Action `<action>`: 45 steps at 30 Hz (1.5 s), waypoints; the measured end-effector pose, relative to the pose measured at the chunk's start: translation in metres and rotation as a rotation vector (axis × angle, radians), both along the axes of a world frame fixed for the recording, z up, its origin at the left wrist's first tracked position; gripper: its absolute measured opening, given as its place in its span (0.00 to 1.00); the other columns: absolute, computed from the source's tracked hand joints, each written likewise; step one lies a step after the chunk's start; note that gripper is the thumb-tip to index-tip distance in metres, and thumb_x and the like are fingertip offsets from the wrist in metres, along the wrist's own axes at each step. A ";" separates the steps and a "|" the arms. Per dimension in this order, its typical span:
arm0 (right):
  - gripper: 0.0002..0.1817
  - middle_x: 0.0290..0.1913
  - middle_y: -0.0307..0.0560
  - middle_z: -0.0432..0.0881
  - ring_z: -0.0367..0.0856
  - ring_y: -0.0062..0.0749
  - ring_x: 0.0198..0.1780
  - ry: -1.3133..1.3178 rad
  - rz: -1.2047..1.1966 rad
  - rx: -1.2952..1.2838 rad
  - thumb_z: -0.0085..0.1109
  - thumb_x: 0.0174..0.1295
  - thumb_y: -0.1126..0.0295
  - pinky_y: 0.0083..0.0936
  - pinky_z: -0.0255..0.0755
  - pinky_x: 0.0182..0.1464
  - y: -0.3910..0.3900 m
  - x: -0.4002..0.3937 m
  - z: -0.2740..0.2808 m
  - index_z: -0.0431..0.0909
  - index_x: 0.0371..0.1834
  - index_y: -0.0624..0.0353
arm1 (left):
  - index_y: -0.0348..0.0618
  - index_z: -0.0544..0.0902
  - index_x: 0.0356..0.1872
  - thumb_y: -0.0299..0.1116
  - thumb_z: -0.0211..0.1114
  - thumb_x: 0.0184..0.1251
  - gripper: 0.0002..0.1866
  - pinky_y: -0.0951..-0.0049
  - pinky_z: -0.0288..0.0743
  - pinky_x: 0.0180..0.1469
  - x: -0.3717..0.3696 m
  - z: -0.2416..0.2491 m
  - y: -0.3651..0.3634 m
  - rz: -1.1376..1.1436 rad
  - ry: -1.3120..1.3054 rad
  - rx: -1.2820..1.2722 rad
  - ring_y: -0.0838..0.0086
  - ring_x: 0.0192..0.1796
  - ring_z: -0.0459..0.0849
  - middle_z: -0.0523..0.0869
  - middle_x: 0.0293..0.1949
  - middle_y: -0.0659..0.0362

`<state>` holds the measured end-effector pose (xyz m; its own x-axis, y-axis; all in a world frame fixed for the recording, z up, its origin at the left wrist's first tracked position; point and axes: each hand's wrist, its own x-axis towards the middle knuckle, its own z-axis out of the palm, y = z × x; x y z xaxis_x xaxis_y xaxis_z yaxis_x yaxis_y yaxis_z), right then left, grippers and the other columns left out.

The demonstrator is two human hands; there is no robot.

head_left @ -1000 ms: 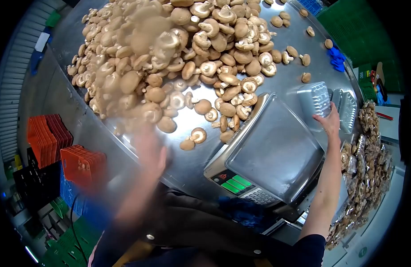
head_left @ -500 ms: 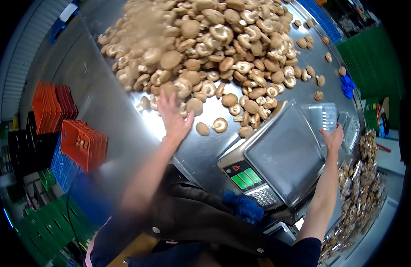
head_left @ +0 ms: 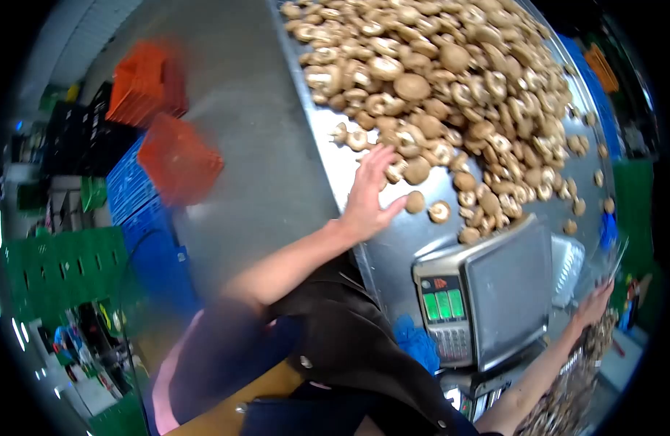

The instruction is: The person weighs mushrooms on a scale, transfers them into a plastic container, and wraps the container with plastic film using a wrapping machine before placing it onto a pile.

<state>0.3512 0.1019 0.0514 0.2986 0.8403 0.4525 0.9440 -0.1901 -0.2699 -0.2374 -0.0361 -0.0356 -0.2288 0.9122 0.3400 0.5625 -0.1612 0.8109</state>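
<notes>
A large heap of brown mushrooms [head_left: 451, 80] lies on the metal table [head_left: 393, 265]. My left hand [head_left: 367, 192] is at the heap's near edge, fingers spread, its fingertips beside a few mushrooms and nothing held in it. At the far right my right hand [head_left: 596, 305] grips a clear plastic tray [head_left: 616, 258], which is tilted and hard to see. Another clear tray [head_left: 567, 269] rests between that hand and the weighing scale [head_left: 509, 291]. The scale's platform bears nothing, and its green displays are lit.
Orange crates [head_left: 179, 160] stand on the floor at the left, by blue crates [head_left: 157, 243] and green crates [head_left: 66, 272]. A crumpled blue glove [head_left: 416, 343] lies beside the scale. Packed mushrooms [head_left: 567, 396] are at the lower right.
The view has turned, so the table and scale appear farther right. My right hand has lifted the clear tray away from the other one. My left hand remains by the heap's edge.
</notes>
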 end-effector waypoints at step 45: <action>0.20 0.36 0.46 0.78 0.78 0.24 0.21 1.473 0.208 -0.354 0.37 0.76 0.67 0.20 0.73 0.20 -0.032 -0.444 -0.172 0.64 0.69 0.57 | 0.34 0.74 0.42 0.22 0.51 0.71 0.05 0.75 0.67 0.18 -0.028 -0.080 0.068 0.163 -1.091 -0.475 0.70 0.19 0.77 0.79 0.24 0.54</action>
